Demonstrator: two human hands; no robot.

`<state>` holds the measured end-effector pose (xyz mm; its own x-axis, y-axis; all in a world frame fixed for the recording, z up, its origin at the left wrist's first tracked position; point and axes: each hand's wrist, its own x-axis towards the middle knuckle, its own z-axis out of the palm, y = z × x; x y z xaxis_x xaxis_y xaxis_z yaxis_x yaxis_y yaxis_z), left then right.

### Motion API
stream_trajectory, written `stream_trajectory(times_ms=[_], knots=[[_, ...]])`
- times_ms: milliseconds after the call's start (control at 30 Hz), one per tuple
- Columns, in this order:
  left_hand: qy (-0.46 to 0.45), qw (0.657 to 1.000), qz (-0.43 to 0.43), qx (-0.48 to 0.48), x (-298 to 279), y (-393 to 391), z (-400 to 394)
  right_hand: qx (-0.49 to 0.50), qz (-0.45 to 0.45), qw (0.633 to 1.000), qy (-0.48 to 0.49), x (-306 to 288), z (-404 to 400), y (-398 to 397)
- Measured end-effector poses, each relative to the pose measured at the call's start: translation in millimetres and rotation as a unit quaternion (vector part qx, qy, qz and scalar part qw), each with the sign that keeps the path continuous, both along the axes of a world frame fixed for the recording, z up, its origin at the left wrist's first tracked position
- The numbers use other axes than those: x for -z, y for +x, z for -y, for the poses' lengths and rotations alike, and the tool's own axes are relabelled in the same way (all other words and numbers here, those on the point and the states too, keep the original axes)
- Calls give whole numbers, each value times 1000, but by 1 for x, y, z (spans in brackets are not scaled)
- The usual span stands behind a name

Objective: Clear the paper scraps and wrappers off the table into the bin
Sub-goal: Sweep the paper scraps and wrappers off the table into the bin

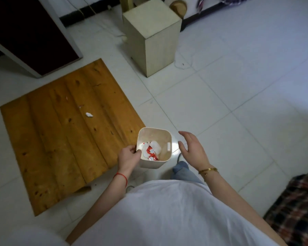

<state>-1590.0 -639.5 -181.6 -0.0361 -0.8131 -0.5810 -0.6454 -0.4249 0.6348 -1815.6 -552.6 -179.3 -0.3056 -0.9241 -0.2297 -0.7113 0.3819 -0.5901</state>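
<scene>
A small cream bin point(168, 139) hangs by the low wooden table's point(60, 148) right corner, and my left hand point(129, 156) grips its left rim. White paper and red-and-white wrappers point(150, 150) lie inside it. My right hand point(192, 148) hovers just right of the bin, fingers spread, holding nothing. One white paper scrap point(89, 114) lies near the table's middle. Tiny red-and-white bits point(80, 106) sit a little beyond it.
A tall beige box point(155, 39) stands on the white tiled floor beyond the table. A dark panel with a pale frame point(32, 34) lies at the upper left. Plaid cloth point(295, 208) fills the lower right corner.
</scene>
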Motion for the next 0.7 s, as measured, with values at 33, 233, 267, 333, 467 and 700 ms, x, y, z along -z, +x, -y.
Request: stream_trajectory(times_ms=[33, 233, 267, 333, 467, 700], knots=[[0, 1000, 3, -3, -1, -16, 4, -7, -5, 1000, -1, -4, 4, -20], [-9, 999, 8, -38, -8, -124, 29, -43, -23, 999, -14, -20, 33, -134], [-6, 999, 8, -42, -10, -136, 34, -48, -19, 999, -16, -21, 38, -144], [4, 998, 5, -59, -12, -162, 46, -60, -10, 998, -17, -22, 52, -168], [1, 996, 8, -86, -15, -195, 74, -66, -2, 998, -25, -23, 83, -200], [1, 992, 22, -128, -8, -228, 145, -97, 0, 995, -27, -15, 175, -239]])
